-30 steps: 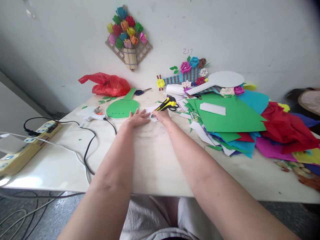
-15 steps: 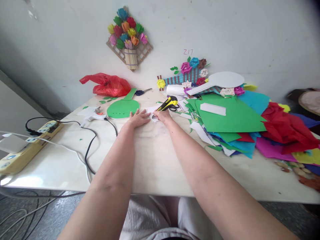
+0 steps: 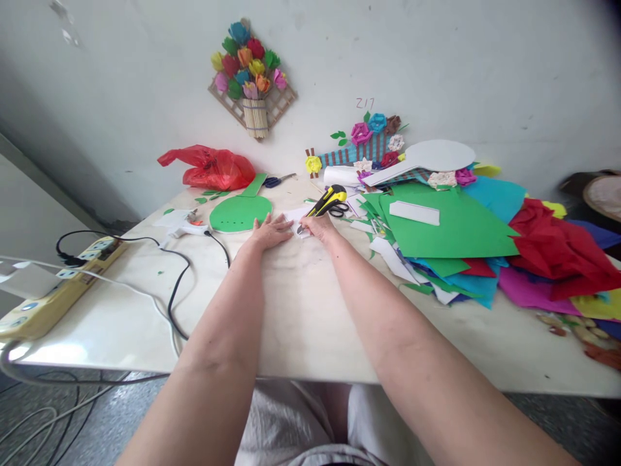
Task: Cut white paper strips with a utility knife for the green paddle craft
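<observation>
The view has shifted slightly, the left hand [image 3: 272, 233] spread on white paper [image 3: 295, 213], the right hand [image 3: 317, 226] gripping a cutter [image 3: 330, 198].

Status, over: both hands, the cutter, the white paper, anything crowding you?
Right hand holding yellow-black cutter, tip down at white paper. Left hand spread flat, fingers at paper's left edge. Green paddle-shaped piece close by left hand, clear of cutter.

Open tabletop [image 3: 313, 317] lay between the forearms [image 3: 226, 317]; glue gun [image 3: 187, 228] and black cord [image 3: 169, 310] blocked left, coloured paper pile [image 3: 451, 236] blocked right.
</observation>
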Available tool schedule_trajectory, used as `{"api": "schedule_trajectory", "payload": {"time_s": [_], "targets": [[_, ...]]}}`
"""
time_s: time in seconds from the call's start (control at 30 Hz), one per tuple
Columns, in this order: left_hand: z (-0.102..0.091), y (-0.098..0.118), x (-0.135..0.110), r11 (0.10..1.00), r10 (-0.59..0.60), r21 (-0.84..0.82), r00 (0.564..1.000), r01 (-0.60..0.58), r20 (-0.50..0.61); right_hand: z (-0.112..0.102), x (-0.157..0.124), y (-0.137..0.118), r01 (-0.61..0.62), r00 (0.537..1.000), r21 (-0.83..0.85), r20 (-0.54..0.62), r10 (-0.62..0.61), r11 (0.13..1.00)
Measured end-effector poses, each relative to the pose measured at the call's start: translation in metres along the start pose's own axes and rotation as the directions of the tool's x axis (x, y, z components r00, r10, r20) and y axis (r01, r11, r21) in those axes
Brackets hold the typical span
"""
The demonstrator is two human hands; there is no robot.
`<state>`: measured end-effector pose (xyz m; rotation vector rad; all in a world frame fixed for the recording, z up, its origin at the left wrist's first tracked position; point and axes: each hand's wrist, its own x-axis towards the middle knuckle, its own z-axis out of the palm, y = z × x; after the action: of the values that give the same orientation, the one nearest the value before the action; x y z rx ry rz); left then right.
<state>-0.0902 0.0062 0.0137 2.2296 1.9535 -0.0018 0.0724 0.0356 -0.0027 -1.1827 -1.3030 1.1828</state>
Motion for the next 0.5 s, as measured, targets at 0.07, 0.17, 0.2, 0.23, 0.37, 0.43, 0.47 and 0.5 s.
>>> {"api": "schedule_trajectory", "payload": {"time_s": [0.07,0.17,0.2,0.23,0.37,0.43,0.47,0.5], "targets": [[0.0,0.0,0.0,1.0,-0.005,0.002,1.0,0.005,-0.004,-0.001,-0.002,-0.002,0.0,1.0,0.001,0.013,0.0,1.0],[0.0,0.001,0.0,1.0,-0.008,0.003,1.0,0.008,-0.01,-0.003,-0.006,-0.006,0.004,1.0,0.006,0.02,-0.005,1.0],[0.0,0.001,0.0,1.0,-0.009,0.002,1.0,0.009,-0.012,-0.003,-0.006,-0.007,0.003,1.0,0.006,0.019,-0.003,1.0],[0.0,0.001,0.0,1.0,-0.009,0.001,1.0,0.009,-0.013,-0.003,-0.007,-0.008,0.0,1.0,0.005,0.016,0.0,1.0],[0.001,0.001,0.0,1.0,-0.011,0.002,1.0,0.011,-0.02,-0.004,-0.009,-0.011,-0.013,1.0,0.012,0.022,0.013,1.0],[0.001,0.0,0.0,1.0,-0.012,0.004,1.0,0.012,-0.02,-0.005,-0.01,-0.012,-0.011,0.999,0.021,0.038,0.01,1.0],[0.001,0.0,0.0,1.0,-0.012,0.003,1.0,0.012,-0.019,-0.006,-0.011,-0.012,-0.012,0.999,0.021,0.041,0.011,1.0],[0.001,0.0,0.0,1.0,-0.011,0.003,1.0,0.011,-0.018,-0.006,-0.012,-0.013,-0.017,0.999,0.013,0.046,0.016,1.0]]}}
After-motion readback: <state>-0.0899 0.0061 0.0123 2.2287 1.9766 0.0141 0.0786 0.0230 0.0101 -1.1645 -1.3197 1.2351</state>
